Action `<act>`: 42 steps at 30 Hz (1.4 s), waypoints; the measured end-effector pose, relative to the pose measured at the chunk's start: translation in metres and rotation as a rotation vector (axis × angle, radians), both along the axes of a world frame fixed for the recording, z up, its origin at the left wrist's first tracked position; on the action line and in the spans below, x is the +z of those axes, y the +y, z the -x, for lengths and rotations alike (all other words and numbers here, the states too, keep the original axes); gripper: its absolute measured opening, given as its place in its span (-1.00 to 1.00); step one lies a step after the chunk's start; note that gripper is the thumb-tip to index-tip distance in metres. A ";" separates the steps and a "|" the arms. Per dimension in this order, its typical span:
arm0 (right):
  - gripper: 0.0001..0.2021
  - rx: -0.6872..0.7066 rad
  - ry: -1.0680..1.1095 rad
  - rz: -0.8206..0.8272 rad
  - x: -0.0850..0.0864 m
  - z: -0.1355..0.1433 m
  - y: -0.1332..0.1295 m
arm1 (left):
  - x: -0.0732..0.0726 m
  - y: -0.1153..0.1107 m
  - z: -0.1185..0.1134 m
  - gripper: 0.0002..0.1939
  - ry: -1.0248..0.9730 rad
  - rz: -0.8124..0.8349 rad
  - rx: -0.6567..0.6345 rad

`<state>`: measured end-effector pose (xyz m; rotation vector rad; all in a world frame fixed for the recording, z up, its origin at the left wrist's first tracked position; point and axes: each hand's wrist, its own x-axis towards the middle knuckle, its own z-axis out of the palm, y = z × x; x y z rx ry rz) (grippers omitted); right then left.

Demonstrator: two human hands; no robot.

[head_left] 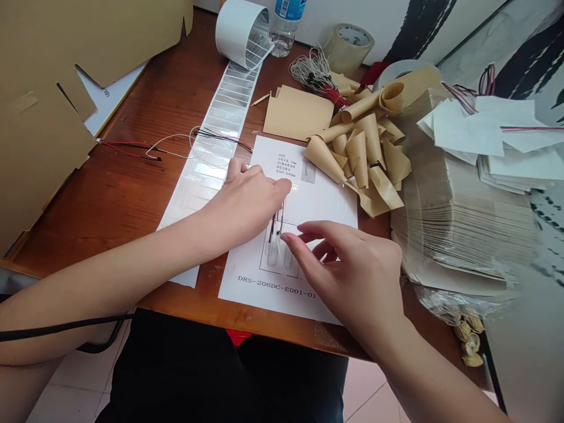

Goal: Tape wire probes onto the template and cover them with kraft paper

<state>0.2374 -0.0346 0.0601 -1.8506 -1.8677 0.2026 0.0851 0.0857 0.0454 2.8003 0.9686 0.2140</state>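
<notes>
A printed white sheet (247, 282) lies on the brown table (127, 194), with text and a drawn rectangle. My left hand (255, 194) is over its upper left part, fingers bent and pressed together; what they hold, if anything, is hidden. Thin dark and red leads (273, 226) run down from below that hand into the rectangle. My right hand (348, 264) hovers at the sheet's right side, thumb and forefinger apart near the lead ends, with nothing visible between them. Left of the sheet, a label strip (224, 111) carries a few loose wires (220, 136).
Cardboard (39, 117) stands at the left. Behind are a label roll (238, 32), a bottle (286, 26), tape (350, 47) and bundled wires (312, 73). Rolled brown papers (365, 141), a bagged stack (462, 217) and white cards (471, 132) fill the right.
</notes>
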 end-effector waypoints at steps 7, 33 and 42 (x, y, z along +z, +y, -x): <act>-0.82 0.057 -0.031 0.018 -0.001 -0.002 0.002 | 0.000 0.000 0.002 -0.81 -0.005 0.008 -0.037; -0.77 0.071 0.286 0.334 0.022 -0.011 0.010 | 0.001 -0.006 0.001 -0.80 0.018 -0.086 -0.074; -0.75 0.033 0.587 0.298 0.015 -0.009 0.009 | 0.003 -0.008 -0.002 -0.80 0.035 -0.098 -0.072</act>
